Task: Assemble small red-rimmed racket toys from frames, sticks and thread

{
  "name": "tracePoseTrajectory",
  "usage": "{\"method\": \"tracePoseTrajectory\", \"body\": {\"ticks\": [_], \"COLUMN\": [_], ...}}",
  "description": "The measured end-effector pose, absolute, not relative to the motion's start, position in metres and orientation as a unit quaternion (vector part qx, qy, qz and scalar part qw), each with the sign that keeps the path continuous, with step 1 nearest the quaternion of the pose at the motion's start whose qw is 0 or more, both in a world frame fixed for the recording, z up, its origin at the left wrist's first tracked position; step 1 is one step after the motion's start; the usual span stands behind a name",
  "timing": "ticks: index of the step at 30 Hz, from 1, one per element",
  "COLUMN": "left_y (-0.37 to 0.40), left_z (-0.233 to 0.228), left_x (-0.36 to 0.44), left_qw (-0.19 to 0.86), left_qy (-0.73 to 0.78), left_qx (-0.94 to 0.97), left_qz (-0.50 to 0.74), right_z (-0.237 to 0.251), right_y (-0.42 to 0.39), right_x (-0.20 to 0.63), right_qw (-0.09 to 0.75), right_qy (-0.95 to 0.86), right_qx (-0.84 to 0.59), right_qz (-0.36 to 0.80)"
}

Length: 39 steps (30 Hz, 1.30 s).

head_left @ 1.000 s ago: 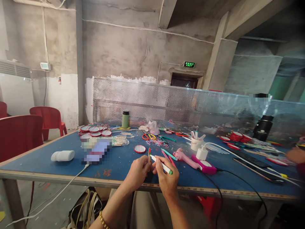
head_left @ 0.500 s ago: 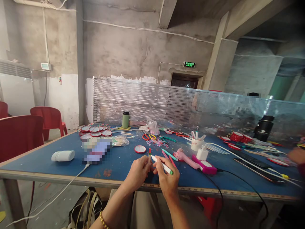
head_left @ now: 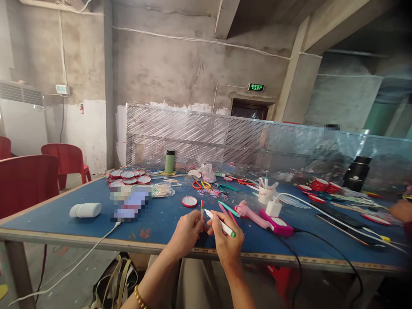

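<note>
My left hand (head_left: 187,231) is closed round a wooden stick (head_left: 202,210) held upright, its top coloured red with a green band below. A white marker pen (head_left: 223,224) with a green end lies in my right hand (head_left: 228,240), pinched between thumb and fingers. The pen's tip points at the stick, at or very near its green band. Just beyond my left hand, a round white disc with a red rim (head_left: 189,201) lies flat on the blue table (head_left: 80,235). Pink and teal pens (head_left: 227,208) lie beyond my right hand.
To the right are a pink glue gun (head_left: 254,216), a magenta box (head_left: 279,225), a cup of pens (head_left: 265,194) and cables. A white bottle (head_left: 85,210) and a phone (head_left: 132,204) lie left. Scissors (head_left: 201,185) are behind. A co-worker's hand (head_left: 401,211) shows at far right.
Both hands keep almost the same place and grip on the stick and marker pen. A person behind the perforated screen has shifted slightly left.
</note>
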<state>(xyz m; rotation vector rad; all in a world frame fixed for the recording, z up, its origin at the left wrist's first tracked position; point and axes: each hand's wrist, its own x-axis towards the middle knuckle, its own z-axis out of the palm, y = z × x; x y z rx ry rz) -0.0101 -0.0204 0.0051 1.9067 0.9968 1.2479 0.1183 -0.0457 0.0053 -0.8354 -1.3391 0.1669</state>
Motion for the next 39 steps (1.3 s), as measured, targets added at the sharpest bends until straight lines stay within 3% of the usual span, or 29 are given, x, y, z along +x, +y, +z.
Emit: {"method": "tracePoseTrajectory", "body": {"ticks": [39], "left_y": [-0.0181], "left_z": [0.0012], "left_x": [-0.0104], "left_qw": [0.295], "left_qy": [0.388], "left_qx": [0.739], "left_qz": [0.466], "right_z": [0.0018], "right_y": [-0.0427], "right_x": [0.1213], "right_qw": [0.679], "right_qy": [-0.63], "right_qx": [-0.373], "right_qz": [0.053]}}
